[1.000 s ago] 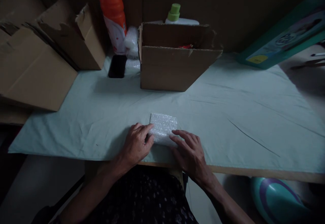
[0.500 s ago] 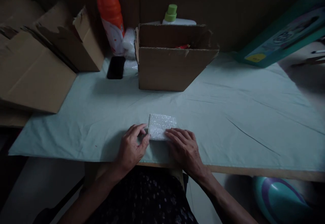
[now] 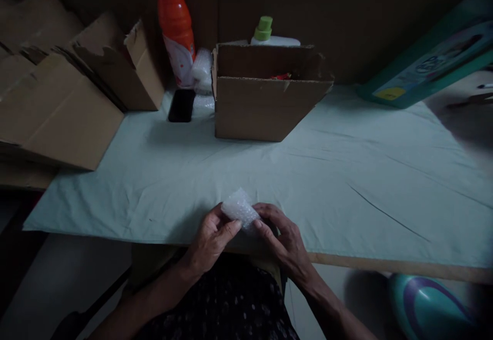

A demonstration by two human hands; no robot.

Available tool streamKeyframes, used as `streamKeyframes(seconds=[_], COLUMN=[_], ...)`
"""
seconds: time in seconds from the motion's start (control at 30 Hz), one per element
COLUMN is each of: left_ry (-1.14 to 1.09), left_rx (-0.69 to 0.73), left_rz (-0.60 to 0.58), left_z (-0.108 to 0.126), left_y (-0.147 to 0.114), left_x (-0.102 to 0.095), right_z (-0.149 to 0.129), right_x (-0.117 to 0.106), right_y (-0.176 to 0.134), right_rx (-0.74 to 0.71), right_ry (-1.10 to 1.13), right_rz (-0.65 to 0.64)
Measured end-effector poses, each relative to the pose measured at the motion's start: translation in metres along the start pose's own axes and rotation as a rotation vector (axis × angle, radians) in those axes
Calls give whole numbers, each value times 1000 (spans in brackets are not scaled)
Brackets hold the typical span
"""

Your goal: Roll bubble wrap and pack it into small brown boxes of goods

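A small packet of bubble wrap point(image 3: 242, 207) is held tilted near the front edge of the cloth-covered table point(image 3: 162, 186). My left hand point(image 3: 216, 236) grips its left side, with the thumb on the near face. On the packet's right side, the thumb and fingers of my right hand point(image 3: 283, 234) are closed round it. Whatever the bubble wrap may contain cannot be made out.
An open cardboard box point(image 3: 250, 109) stands at the back centre, something red point(image 3: 283, 76) inside. Left of it are a black phone point(image 3: 182, 106), bubble wrap rolls point(image 3: 202, 73), an orange bottle point(image 3: 175, 26) and cardboard boxes point(image 3: 69, 109). A teal package point(image 3: 419, 68) leans at the back right.
The bubble wrap packet, flat on the table before, is now lifted and turned at an angle. Both hands have closed on it. The view has shifted slightly.
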State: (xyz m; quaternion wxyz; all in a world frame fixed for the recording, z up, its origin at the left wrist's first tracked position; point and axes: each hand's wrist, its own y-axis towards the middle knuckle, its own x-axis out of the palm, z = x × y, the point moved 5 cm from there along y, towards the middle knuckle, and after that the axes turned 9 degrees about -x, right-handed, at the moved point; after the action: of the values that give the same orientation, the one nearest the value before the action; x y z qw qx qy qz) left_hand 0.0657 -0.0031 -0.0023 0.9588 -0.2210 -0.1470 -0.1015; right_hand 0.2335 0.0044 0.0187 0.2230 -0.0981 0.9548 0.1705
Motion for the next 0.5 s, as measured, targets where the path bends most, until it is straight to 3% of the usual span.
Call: streamKeyframes(seconds=[0.1, 0.27, 0.37, 0.5], left_ry=[117, 348, 341, 456], left_rx=[19, 108, 66, -4], left_rz=[10, -3, -55, -75], left_z=[8, 25, 22, 13], left_y=[-5, -10, -6, 2], left_x=[-3, 0, 7, 10], right_z=[-5, -19, -24, -17], right_x=[-12, -12, -11, -16], right_y=[7, 25, 35, 39], right_rx=[-93, -180, -209, -144], right_ry=[-66, 57, 116, 112], right_rz=[17, -113, -61, -57])
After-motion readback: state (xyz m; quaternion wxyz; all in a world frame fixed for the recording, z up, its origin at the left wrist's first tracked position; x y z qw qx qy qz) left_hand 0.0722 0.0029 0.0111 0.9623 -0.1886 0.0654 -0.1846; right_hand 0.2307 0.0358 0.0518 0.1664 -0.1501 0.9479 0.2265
